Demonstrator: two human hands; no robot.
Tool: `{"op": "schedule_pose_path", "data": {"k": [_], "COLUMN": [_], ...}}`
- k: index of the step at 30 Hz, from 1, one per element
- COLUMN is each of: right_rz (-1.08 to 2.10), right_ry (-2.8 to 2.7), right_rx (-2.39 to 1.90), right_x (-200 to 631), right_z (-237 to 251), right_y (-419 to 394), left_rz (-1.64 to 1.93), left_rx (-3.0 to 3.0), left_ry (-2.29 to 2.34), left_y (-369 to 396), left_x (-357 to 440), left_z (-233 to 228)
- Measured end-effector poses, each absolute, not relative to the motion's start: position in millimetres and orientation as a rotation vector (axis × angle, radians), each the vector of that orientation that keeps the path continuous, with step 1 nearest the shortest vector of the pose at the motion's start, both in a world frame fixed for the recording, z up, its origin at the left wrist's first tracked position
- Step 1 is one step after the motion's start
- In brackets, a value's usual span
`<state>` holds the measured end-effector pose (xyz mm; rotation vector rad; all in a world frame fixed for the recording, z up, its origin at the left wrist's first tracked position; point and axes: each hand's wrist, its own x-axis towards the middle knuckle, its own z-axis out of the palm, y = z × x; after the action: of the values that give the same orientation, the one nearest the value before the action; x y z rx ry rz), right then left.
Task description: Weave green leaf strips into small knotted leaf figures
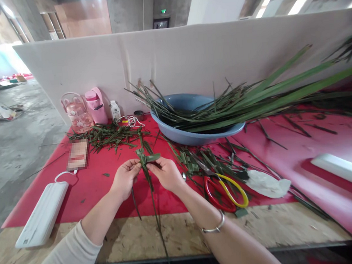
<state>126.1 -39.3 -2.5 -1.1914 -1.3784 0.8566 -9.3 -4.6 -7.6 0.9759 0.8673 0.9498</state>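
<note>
A folded green palm leaf weave (146, 158) is pinched between both hands above the red cloth. My left hand (126, 177) is closed on its left side, thumb and fingers pressed together. From the right, my right hand (167, 173) grips it the same way, with a short leaf end sticking out over the fingers. Long thin strips hang from the weave down past the table's front edge. Just right of my right hand lie scissors (226, 189) with one red and one yellow handle, blades pointing away among leaf pieces (194, 163).
A blue basin (188, 137) holds long green leaves reaching right. Leaf scraps (108, 136) lie at the back left, near a pink bottle (79, 116), a pink pouch (96, 106) and a small carton (115, 110). A white power bank (43, 215) is cabled to a phone (77, 155).
</note>
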Motion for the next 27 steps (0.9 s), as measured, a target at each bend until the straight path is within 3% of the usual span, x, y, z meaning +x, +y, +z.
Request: {"op": "schedule_pose_path", "data": {"k": [7,13,27], "right_rz": [0.669,0.870,0.984], "right_ry": [-1.534,-1.489,-1.234], "right_rx": [-1.398,-1.250,-1.169], "right_x": [129,128,123], "right_z": [-1,2,-7], "right_y": [-43,-45,-36], "left_rz": [0.871,0.917,0.708], "left_rx": [1.150,1.221,0.966], "left_ry": [1.028,1.062,0.884], "left_y": [-4,-8,-1], "left_x": [-13,-12,-16], "left_z": [-9,-5,-6]}}
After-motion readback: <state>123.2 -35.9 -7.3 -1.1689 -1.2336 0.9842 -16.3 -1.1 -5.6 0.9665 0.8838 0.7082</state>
